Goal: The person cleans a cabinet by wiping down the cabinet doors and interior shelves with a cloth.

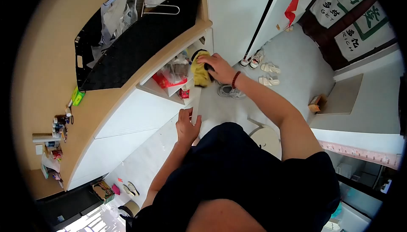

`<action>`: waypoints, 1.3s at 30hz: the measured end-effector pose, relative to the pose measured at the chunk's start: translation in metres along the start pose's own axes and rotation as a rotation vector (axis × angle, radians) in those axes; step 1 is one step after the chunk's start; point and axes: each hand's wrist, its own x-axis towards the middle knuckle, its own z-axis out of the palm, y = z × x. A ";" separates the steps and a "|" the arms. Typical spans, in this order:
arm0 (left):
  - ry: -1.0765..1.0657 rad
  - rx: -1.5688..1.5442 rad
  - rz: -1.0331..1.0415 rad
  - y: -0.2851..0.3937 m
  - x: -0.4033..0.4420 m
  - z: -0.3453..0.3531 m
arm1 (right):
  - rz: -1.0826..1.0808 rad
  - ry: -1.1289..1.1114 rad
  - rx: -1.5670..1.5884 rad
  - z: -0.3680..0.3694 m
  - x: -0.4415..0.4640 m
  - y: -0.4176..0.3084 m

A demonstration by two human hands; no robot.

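My right hand, with a dark red beaded bracelet at the wrist, has its fingers closed on a yellow and black cloth item. That item is bunched up, and its exact kind is unclear. It hangs over the far part of an open drawer. Inside lie clear plastic bags, a red packet and a small red box. My left hand grips the near end of the white drawer front, thumb on one side and fingers on the other.
On the wooden counter above the drawer stands a black basket with bags and a wire hanger. Shoes and slippers lie on the grey floor. A round cream stool is close to my body. Bottles crowd the counter's far left.
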 end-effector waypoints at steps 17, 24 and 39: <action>-0.142 -0.551 -0.261 -0.034 -0.030 0.020 | -0.104 -0.129 0.077 0.055 -0.082 -0.121; -0.159 -0.313 -0.455 0.000 -0.040 0.018 | -0.286 -0.131 -0.008 0.022 -0.055 -0.052; 0.027 -0.067 0.197 -0.061 -0.044 0.042 | -0.253 -0.326 0.242 0.040 -0.085 -0.111</action>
